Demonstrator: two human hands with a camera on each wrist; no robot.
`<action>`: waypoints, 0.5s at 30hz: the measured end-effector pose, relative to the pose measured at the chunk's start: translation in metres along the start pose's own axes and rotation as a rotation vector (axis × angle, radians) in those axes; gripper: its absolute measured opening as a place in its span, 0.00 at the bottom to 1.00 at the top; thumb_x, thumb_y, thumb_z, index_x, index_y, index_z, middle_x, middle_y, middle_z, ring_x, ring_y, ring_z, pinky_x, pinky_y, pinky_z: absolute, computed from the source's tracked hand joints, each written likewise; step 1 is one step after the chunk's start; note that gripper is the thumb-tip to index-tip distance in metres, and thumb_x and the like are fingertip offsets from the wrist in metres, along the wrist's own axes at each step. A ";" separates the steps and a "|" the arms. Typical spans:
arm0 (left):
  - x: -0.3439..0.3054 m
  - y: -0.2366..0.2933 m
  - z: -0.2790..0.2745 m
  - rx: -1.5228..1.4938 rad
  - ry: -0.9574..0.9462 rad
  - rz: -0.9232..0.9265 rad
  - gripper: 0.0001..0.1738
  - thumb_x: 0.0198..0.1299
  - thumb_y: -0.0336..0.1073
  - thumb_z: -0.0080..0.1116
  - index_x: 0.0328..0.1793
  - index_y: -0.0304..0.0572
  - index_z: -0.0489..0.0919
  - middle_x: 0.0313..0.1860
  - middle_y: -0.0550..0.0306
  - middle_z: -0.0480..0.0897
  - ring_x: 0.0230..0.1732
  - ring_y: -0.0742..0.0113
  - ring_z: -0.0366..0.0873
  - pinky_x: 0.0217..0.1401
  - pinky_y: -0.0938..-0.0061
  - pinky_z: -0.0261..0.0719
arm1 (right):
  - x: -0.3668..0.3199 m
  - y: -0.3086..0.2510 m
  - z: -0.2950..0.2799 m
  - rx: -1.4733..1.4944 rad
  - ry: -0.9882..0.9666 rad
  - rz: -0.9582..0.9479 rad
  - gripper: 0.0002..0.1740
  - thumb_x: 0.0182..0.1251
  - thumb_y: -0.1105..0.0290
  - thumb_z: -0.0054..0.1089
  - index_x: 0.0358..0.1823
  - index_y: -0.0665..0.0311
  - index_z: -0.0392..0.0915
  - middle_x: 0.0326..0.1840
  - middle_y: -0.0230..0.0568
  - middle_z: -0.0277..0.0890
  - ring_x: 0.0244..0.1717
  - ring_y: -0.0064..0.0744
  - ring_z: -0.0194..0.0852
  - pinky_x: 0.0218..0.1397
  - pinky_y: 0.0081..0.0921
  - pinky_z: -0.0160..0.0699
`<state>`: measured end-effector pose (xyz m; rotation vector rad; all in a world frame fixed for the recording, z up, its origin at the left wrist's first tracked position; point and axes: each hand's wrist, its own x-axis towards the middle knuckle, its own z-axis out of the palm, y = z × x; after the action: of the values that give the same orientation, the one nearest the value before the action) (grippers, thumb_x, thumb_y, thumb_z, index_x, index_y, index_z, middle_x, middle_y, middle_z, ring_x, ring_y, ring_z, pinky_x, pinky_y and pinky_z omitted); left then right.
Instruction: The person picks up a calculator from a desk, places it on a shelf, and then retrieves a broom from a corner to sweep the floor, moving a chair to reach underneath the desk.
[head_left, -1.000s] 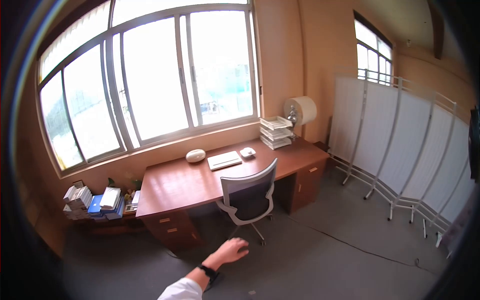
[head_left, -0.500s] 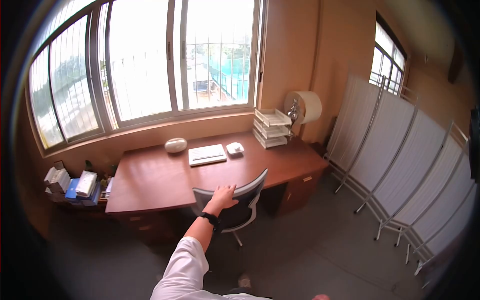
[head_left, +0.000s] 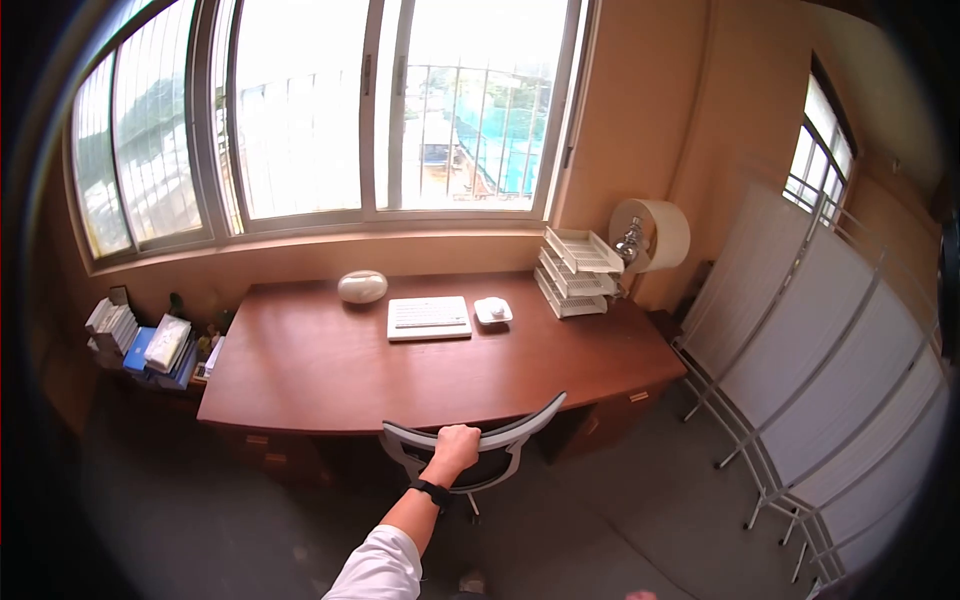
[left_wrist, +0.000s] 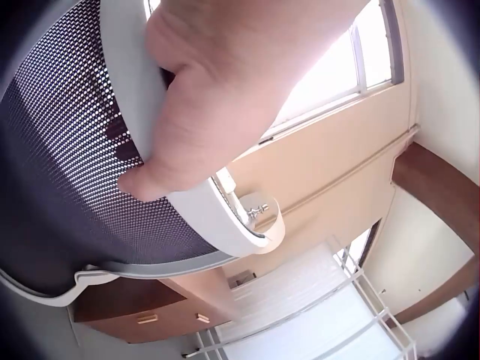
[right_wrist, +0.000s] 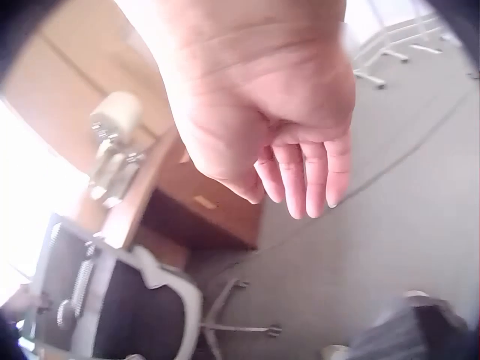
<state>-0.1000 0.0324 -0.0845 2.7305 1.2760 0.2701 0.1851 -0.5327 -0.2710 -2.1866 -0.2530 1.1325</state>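
Note:
My left hand (head_left: 456,449) grips the top rail of the office chair's backrest (head_left: 527,422), with the chair standing at the desk's front. In the left wrist view the left hand (left_wrist: 214,112) has its fingers over the grey frame and its thumb against the dark mesh (left_wrist: 67,142); fingertips show dimly through the mesh. My right hand (right_wrist: 270,105) hangs with loosely bent fingers and holds nothing, over the grey floor to the right of the chair. Only a sliver of it shows at the head view's bottom edge.
On the brown desk (head_left: 300,370) are a white keyboard (head_left: 430,317), a rounded cream object (head_left: 362,287), a small white dish (head_left: 493,311), stacked trays (head_left: 577,276) and a lamp (head_left: 662,233). A white folding screen (head_left: 800,330) stands right; books (head_left: 165,345) lie left. A cable crosses the floor.
My left hand has reached forward to the chair's backrest and closed round its top rail. The head view has come nearer the desk and tilted down.

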 end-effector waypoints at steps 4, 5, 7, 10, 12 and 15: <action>-0.030 0.015 -0.008 -0.018 -0.043 0.086 0.08 0.41 0.33 0.60 0.30 0.43 0.85 0.27 0.47 0.84 0.34 0.50 0.84 0.38 0.59 0.82 | -0.017 -0.229 0.045 -0.190 0.051 -0.794 0.11 0.63 0.66 0.62 0.42 0.65 0.81 0.34 0.39 0.84 0.35 0.27 0.82 0.41 0.25 0.80; -0.041 0.023 -0.013 -0.037 -0.061 0.088 0.09 0.41 0.33 0.60 0.30 0.43 0.85 0.28 0.47 0.84 0.35 0.49 0.84 0.39 0.59 0.82 | -0.013 -0.267 0.056 -0.274 0.085 -0.919 0.11 0.63 0.66 0.63 0.42 0.65 0.81 0.35 0.41 0.84 0.37 0.28 0.83 0.42 0.24 0.80; -0.063 0.039 -0.023 -0.051 -0.119 0.097 0.10 0.42 0.35 0.60 0.33 0.43 0.84 0.28 0.46 0.84 0.35 0.48 0.84 0.39 0.58 0.82 | -0.037 -0.350 0.076 -0.355 0.063 -1.217 0.11 0.60 0.66 0.62 0.41 0.63 0.82 0.40 0.46 0.81 0.46 0.40 0.80 0.51 0.35 0.77; -0.100 0.057 -0.020 -0.008 -0.114 0.099 0.11 0.42 0.36 0.60 0.34 0.42 0.83 0.29 0.46 0.84 0.35 0.48 0.84 0.40 0.58 0.82 | -0.039 -0.422 0.102 -0.538 0.108 -1.611 0.13 0.57 0.65 0.63 0.42 0.62 0.82 0.45 0.45 0.81 0.58 0.44 0.73 0.63 0.41 0.69; -0.129 0.070 -0.018 -0.018 -0.074 0.099 0.11 0.42 0.37 0.60 0.33 0.43 0.82 0.30 0.49 0.84 0.37 0.50 0.84 0.40 0.60 0.82 | -0.032 -0.449 0.117 -0.658 0.095 -1.718 0.13 0.58 0.64 0.62 0.42 0.60 0.82 0.46 0.44 0.81 0.59 0.45 0.72 0.63 0.41 0.68; -0.173 0.093 -0.030 0.031 -0.107 0.090 0.13 0.41 0.40 0.62 0.33 0.44 0.82 0.31 0.53 0.84 0.37 0.54 0.84 0.40 0.61 0.83 | -0.009 -0.435 0.140 -1.027 0.054 -1.605 0.17 0.63 0.55 0.56 0.43 0.59 0.82 0.45 0.44 0.82 0.57 0.47 0.75 0.58 0.41 0.73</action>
<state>-0.1457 -0.1591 -0.0580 2.7907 1.1416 0.1117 0.1229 -0.1384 -0.0493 -1.6660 -2.3685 -0.1045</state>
